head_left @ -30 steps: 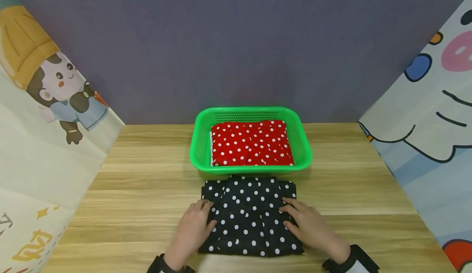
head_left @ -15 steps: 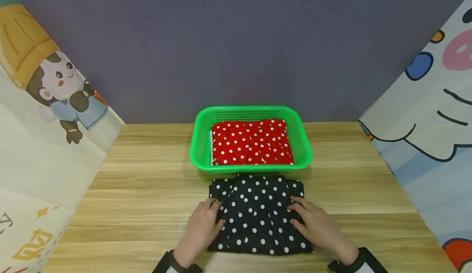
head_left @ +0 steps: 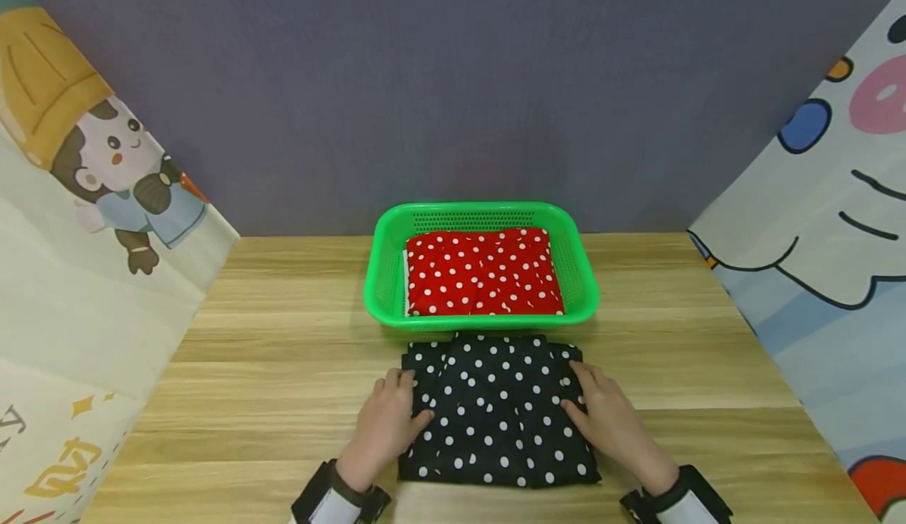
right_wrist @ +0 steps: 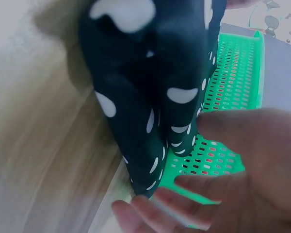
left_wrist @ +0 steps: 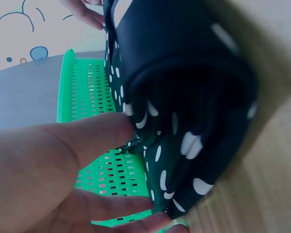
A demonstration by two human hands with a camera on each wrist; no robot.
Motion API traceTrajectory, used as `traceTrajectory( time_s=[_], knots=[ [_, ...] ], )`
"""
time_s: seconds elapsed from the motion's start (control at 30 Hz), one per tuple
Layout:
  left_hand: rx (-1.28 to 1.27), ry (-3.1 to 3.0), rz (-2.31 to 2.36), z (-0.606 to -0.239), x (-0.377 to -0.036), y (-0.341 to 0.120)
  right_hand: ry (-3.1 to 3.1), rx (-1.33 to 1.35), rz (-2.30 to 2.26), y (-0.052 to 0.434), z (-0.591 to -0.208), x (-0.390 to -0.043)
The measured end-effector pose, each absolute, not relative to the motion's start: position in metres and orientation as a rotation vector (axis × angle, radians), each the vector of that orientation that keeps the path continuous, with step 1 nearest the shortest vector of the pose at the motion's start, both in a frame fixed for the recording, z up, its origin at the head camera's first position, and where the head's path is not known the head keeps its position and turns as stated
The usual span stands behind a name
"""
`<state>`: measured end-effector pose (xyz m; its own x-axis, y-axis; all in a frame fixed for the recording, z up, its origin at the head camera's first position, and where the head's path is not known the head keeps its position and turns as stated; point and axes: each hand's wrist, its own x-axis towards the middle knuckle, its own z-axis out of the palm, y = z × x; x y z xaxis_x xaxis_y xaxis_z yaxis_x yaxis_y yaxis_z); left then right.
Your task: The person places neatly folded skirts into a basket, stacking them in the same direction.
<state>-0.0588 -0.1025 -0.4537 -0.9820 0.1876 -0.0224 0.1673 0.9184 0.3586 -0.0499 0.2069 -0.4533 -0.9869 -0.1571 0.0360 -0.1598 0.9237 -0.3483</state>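
with left hand (head_left: 385,428) and right hand (head_left: 607,422) gripping the sides of black cloth (head_left: 495,410), thumbs on top, risk of unfolding if one edge slips near basket (head_left: 481,321).

A green plastic basket (head_left: 481,272) with perforated walls stands on a wooden table (head_left: 269,367), near the far edge and about in the middle. A folded red cloth with white dots (head_left: 484,272) lies flat inside it and fills most of its floor. Behind the table rises a plain grey-purple wall (head_left: 453,75). On the left leans a pale panel with a cartoon figure (head_left: 106,170) in a yellow hat; on the right, a light blue panel with a cartoon animal (head_left: 828,217), perhaps an elephant, though only part shows.
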Motion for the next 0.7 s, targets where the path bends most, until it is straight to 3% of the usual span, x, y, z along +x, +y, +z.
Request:
traceTrajectory(
  time_s=[0.37, 0.7],
  knots=[
    [0.135, 2.897, 0.647, -0.451, -0.07, -0.095, -3.314, -0.05, 0.625, 0.206, -0.449, -0.058],
    [0.128, 2.931, 0.676, -0.453, -0.069, -0.086, -3.329, -0.086, 0.698, 0.204, -0.455, -0.06]
  ],
)
